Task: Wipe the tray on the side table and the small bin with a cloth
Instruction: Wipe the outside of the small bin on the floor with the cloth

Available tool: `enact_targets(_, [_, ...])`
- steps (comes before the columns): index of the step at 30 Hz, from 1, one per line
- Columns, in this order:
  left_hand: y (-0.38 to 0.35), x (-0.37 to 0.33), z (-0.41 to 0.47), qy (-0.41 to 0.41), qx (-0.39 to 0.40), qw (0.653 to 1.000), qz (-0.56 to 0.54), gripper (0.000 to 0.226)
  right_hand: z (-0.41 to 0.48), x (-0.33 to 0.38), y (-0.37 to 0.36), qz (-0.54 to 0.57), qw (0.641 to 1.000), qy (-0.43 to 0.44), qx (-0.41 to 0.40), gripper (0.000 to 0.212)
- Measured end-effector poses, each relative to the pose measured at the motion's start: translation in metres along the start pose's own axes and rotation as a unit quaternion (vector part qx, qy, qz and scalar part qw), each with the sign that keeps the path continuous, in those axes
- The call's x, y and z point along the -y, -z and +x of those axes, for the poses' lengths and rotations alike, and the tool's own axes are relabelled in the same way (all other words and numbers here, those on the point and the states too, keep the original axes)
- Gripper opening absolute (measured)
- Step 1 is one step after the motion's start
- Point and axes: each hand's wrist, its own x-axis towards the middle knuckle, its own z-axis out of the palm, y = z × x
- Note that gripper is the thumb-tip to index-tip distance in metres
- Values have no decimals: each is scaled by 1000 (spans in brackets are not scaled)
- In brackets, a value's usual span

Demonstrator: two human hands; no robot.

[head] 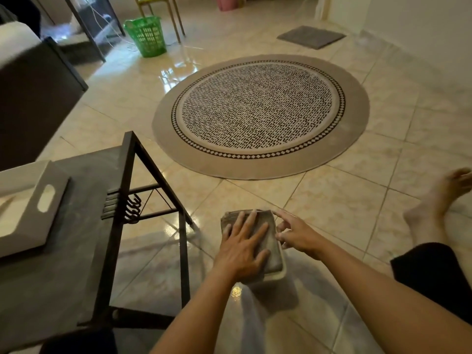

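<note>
A small pale bin [278,274] stands on the floor tiles in front of me, its top covered by a folded grey-brown cloth [272,247]. My left hand [242,247] lies flat on the cloth with fingers spread, pressing it down. My right hand [296,235] rests against the bin's right edge, fingers apart, touching the cloth's side. At the far left a grey tray [33,213] with a cut-out handle sits on the dark side table [84,251].
A round patterned rug [260,116] lies ahead on the glossy tiles. A green laundry basket [146,37] and chair legs [176,24] stand at the back. A dark sofa [35,93] is at the left, a grey mat [311,37] far right. My bare foot [434,208] is at the right.
</note>
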Motion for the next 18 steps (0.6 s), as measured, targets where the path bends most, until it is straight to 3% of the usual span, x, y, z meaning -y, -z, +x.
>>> enact_targets(10, [-11, -10, -5, 27, -21, 999, 9, 69, -18, 1, -16, 49, 998, -18, 32, 76])
enact_targets(18, [-19, -32, -16, 139, -65, 988, 7, 71, -20, 1, -18, 11, 999, -12, 52, 87])
